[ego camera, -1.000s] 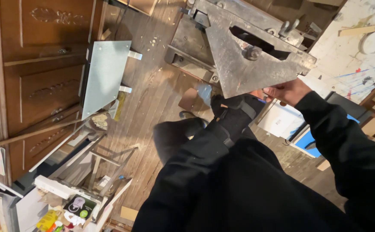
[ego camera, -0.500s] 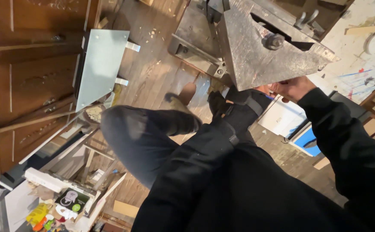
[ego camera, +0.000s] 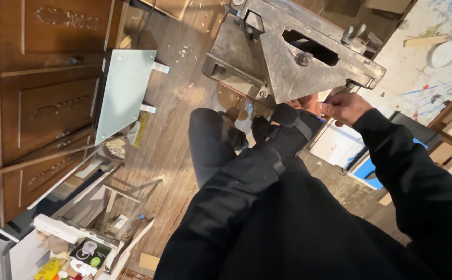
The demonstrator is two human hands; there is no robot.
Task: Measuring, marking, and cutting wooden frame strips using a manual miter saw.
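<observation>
A heavy grey metal machine plate [ego camera: 288, 57], with a slot cut through it and a bolt head near its middle, is seen carried above a worn wooden floor [ego camera: 179, 103] strewn with chips and dust; its long axis runs from the upper left of the view down toward the right, where it narrows to a clamp-like end. The plate lies directly ahead of and above both hands, so that it is met from beneath and from its near edge. The left hand [ego camera: 293, 111], largely hidden under the plate's lower edge and behind a dark strapped cuff, is pressed up against the underside; whether its grip is closed around anything cannot be told. The right hand [ego camera: 342, 106] is nearer the narrow end, its fingers [ego camera: 329, 109] pinched together on a small part just below the plate's right corner. Of the two, the right hand is the one closer to the clamp end, the left to the plate's middle. A pale rectangular panel [ego camera: 125, 93] leans against a dark carved wooden cabinet [ego camera: 44, 67] well apart to the left, and a cluttered stand [ego camera: 127, 207] is seen lower left.
</observation>
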